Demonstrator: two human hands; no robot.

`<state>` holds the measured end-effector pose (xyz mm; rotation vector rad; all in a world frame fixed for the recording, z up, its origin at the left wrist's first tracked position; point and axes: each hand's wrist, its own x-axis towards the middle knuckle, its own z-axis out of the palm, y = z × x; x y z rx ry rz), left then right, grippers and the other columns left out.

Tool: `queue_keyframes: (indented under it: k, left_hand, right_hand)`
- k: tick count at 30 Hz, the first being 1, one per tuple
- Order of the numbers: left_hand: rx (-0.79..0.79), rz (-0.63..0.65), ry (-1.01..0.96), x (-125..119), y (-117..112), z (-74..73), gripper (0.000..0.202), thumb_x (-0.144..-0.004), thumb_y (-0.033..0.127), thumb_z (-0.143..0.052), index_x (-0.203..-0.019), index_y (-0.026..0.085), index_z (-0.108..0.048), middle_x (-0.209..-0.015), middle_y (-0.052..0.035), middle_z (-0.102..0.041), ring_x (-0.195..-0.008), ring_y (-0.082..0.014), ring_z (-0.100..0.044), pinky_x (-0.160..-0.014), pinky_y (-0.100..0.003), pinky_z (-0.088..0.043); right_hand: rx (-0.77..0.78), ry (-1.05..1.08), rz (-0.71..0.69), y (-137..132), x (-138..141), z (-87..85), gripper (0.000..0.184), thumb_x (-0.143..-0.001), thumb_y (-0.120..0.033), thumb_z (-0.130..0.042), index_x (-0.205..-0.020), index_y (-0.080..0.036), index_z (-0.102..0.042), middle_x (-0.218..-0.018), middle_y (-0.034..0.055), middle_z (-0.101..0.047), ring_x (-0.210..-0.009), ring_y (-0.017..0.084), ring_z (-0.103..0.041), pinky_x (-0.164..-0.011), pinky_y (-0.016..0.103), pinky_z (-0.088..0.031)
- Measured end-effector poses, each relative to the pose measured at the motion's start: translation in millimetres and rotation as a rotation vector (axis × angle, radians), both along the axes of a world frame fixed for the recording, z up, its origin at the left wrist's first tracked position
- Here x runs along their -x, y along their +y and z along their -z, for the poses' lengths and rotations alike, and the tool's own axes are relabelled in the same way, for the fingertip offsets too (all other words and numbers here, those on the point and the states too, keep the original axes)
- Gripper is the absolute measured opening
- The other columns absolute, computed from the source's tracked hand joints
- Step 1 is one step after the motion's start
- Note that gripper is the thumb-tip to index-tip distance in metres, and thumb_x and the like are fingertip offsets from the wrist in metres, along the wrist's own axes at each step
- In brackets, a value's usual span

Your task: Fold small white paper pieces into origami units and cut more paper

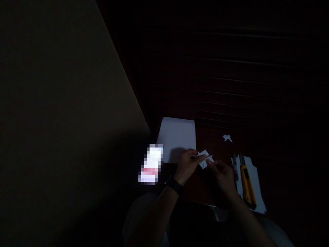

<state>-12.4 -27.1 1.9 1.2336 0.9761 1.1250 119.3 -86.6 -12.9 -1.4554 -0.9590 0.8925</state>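
A small piece of folded white paper (204, 153) is held between my two hands, with creases and raised flaps showing. My left hand (187, 165) pinches its left side, thumb lying on top, and wears a dark band at the wrist. On the paper's right side, the thumb and fingers of my right hand (223, 175) grip a flap. Behind my left hand lies a larger sheet of white paper (178, 135). The dim light hides the finer folds.
A yellow utility knife (247, 187) and a slim grey tool (234, 166) lie on white paper sheets (257, 192) at the right. A small folded paper shape (227, 138) sits farther back. A lit, blurred screen (151, 164) glows at the left, near a pale wall (64, 85).
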Motion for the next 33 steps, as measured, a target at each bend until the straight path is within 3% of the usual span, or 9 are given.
queue_keyframes:
  k: [5,10,16,27,33]
  left_hand:
    - [0.036,0.031,-0.068,1.4,-0.4,-2.3,0.026,-0.061,0.036,-0.075,-0.065,0.014,-0.062,-0.065,-0.0016,-0.063,-0.059,-0.013,-0.057,-0.054,-0.022,-0.04]
    - [0.047,0.031,-0.09,0.8,-2.5,-3.8,0.027,-0.058,0.035,-0.076,-0.061,0.014,-0.059,-0.061,0.0008,-0.06,-0.056,-0.0106,-0.054,-0.053,-0.021,-0.037]
    - [0.061,0.073,-0.072,-0.1,-2.3,0.3,0.029,-0.059,0.037,-0.076,-0.063,0.014,-0.059,-0.061,0.0008,-0.058,-0.055,-0.0105,-0.052,-0.051,-0.021,-0.036]
    - [0.047,0.199,0.033,-0.3,-3.8,-0.3,0.034,-0.061,0.044,-0.073,-0.072,0.013,-0.064,-0.069,-0.0015,-0.062,-0.061,-0.0117,-0.055,-0.053,-0.021,-0.037]
    - [-0.025,0.213,0.137,-0.3,-4.4,2.9,0.035,-0.061,0.045,-0.073,-0.074,0.013,-0.067,-0.064,-0.0017,-0.062,-0.058,-0.0124,-0.054,-0.052,-0.022,-0.036]
  right_hand:
    - [-0.025,0.091,-0.069,4.1,-3.3,-1.0,0.026,-0.07,-0.039,-0.07,-0.085,-0.018,-0.063,-0.075,0.0025,-0.064,-0.066,0.018,-0.057,-0.06,0.028,-0.043]
    - [-0.024,0.221,-0.103,6.7,-5.6,0.7,0.034,-0.063,-0.035,-0.077,-0.091,-0.02,-0.063,-0.08,0.002,-0.066,-0.07,0.019,-0.06,-0.064,0.029,-0.045]
    - [-0.035,0.159,-0.164,6.2,-10.4,0.2,0.041,-0.064,-0.035,-0.076,-0.099,-0.02,-0.062,-0.082,0.0029,-0.065,-0.072,0.019,-0.059,-0.063,0.029,-0.046]
    - [-0.092,0.198,-0.205,7.4,-13.1,2.4,0.037,-0.063,-0.026,-0.077,-0.094,-0.023,-0.057,-0.08,0.0001,-0.062,-0.066,0.016,-0.057,-0.059,0.027,-0.045]
    - [-0.094,0.047,-0.215,7.1,-10.5,-0.1,0.041,-0.06,-0.028,-0.078,-0.091,-0.022,-0.053,-0.071,-0.0016,-0.057,-0.065,0.016,-0.055,-0.058,0.027,-0.044]
